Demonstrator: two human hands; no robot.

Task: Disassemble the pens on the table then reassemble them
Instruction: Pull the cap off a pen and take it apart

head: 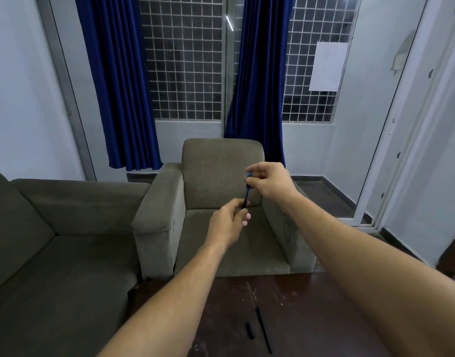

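I hold a blue pen [247, 194] up in the air in front of the armchair, nearly upright. My left hand [229, 222] pinches its lower end and my right hand [268, 180] pinches its top end. Fingers hide both ends of the pen. Down on the dark wooden table [311, 318] lie two loose pen parts: a short dark cap [250, 330] and, just right of it, a long thin dark refill or barrel [263, 329].
A grey armchair [221, 202] stands behind the table, with a grey sofa [54, 240] to its left. Blue curtains [120, 86] hang over a gridded window. The table's surface is scratched near its far edge.
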